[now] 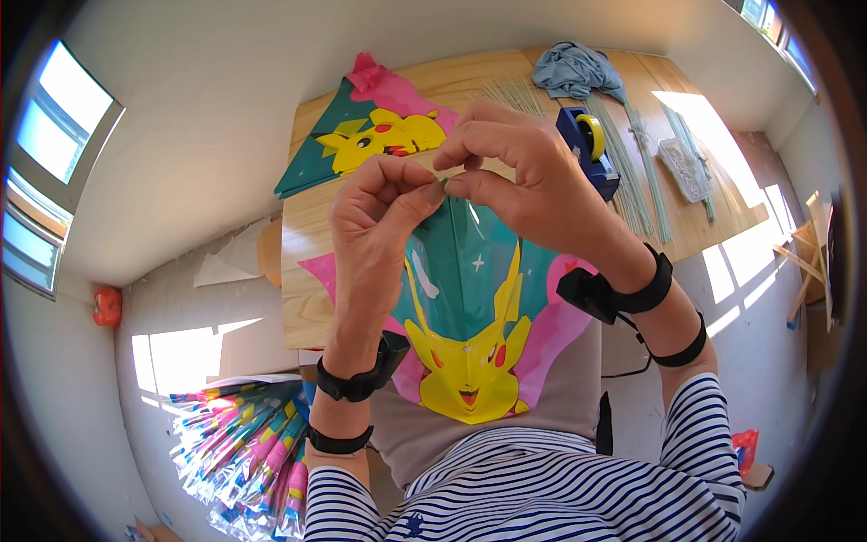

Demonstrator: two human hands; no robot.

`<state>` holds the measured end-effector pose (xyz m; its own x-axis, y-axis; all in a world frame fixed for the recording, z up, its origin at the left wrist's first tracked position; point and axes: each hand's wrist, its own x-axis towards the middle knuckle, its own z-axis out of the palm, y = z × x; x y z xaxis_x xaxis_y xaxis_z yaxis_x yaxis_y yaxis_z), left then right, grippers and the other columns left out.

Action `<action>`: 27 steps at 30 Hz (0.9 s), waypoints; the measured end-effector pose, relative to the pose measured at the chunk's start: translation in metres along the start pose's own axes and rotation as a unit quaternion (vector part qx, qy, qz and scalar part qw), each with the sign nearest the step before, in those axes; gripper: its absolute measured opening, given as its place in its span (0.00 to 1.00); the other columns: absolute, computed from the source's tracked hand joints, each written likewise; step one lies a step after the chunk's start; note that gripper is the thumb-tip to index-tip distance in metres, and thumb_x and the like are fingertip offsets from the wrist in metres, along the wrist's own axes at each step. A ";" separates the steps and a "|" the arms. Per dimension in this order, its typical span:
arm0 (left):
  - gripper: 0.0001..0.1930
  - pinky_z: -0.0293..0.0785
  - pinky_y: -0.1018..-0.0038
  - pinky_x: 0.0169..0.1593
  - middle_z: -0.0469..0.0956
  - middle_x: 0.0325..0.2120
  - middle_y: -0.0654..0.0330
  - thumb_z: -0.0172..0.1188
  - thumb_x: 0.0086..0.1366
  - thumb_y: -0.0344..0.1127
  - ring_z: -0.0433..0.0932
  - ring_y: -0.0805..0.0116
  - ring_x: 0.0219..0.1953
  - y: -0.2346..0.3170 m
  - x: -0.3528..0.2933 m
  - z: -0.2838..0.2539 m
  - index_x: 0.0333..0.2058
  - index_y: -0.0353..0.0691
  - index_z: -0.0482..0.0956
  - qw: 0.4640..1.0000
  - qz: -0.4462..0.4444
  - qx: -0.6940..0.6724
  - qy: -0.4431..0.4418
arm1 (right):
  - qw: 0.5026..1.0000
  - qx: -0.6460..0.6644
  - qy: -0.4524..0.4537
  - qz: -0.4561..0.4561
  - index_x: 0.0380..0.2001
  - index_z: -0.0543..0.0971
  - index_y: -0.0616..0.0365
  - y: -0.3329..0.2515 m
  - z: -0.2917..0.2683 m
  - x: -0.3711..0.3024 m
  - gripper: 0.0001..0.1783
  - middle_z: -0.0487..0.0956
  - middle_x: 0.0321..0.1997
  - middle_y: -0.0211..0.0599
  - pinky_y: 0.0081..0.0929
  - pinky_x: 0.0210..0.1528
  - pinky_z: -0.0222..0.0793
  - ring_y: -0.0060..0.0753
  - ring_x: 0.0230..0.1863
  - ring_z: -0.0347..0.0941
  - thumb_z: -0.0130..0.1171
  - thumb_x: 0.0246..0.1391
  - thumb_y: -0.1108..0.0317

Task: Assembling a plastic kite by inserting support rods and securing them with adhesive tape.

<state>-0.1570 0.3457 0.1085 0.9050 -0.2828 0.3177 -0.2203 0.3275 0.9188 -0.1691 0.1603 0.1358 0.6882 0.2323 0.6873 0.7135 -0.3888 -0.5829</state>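
Kite (pixel 465 312) at the centre of the frame, its yellow face downward over the lap. The left hand (pixel 384 212) and right hand (pixel 519 172) pinch its green top edge, fingertips nearly meeting. On the worktop (pixel 312 226), a second kite (pixel 388 131) lies at upper left of centre; a tape dispenser (pixel 587 154), rods (pixel 623 172) and grey-blue cloth (pixel 578 70) lie upper right.

striped navy-white shirt (pixel 542 488), black wrist straps (pixel 346 387)
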 end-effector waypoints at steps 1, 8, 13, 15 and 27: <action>0.04 0.73 0.83 0.42 0.80 0.32 0.65 0.62 0.64 0.23 0.77 0.81 0.35 0.000 0.000 0.000 0.38 0.35 0.78 1.000 0.003 0.001 -0.001 | 1.000 -0.010 -0.011 -0.006 0.29 0.80 0.65 0.000 -0.002 0.001 0.06 0.76 0.29 0.43 0.35 0.35 0.69 0.43 0.32 0.74 0.64 0.45 0.78; 0.06 0.73 0.83 0.42 0.79 0.32 0.66 0.62 0.65 0.23 0.76 0.81 0.35 0.001 0.000 0.001 0.40 0.35 0.77 1.000 0.017 0.019 -0.001 | 0.995 0.030 -0.056 0.072 0.29 0.80 0.67 0.000 -0.005 0.002 0.06 0.79 0.29 0.45 0.36 0.35 0.70 0.48 0.33 0.75 0.64 0.46 0.76; 0.09 0.71 0.85 0.42 0.78 0.32 0.67 0.63 0.64 0.23 0.76 0.82 0.36 0.006 -0.003 0.003 0.43 0.36 0.77 0.999 0.018 0.038 0.002 | 0.996 0.006 -0.059 0.071 0.29 0.79 0.67 -0.003 -0.007 0.002 0.07 0.79 0.28 0.47 0.37 0.33 0.70 0.49 0.31 0.75 0.64 0.46 0.76; 0.09 0.69 0.86 0.42 0.78 0.32 0.67 0.63 0.64 0.24 0.75 0.83 0.36 0.008 -0.003 0.001 0.43 0.36 0.78 0.999 0.018 0.047 -0.006 | 0.996 0.008 -0.060 0.067 0.28 0.79 0.67 -0.003 -0.006 0.003 0.06 0.78 0.27 0.47 0.38 0.33 0.69 0.50 0.30 0.75 0.64 0.46 0.75; 0.03 0.65 0.85 0.36 0.75 0.28 0.70 0.60 0.67 0.29 0.70 0.84 0.32 0.011 0.003 -0.005 0.35 0.36 0.77 0.999 -0.020 0.033 -0.024 | 0.997 -0.038 -0.073 -0.006 0.28 0.77 0.65 -0.003 -0.002 0.005 0.04 0.75 0.25 0.37 0.29 0.32 0.66 0.33 0.28 0.71 0.64 0.50 0.76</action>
<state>-0.1548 0.3529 0.1182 0.8955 -0.3379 0.2897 -0.2094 0.2545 0.9441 -0.1687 0.1606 0.1419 0.6953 0.3620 0.6209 0.7137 -0.4495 -0.5372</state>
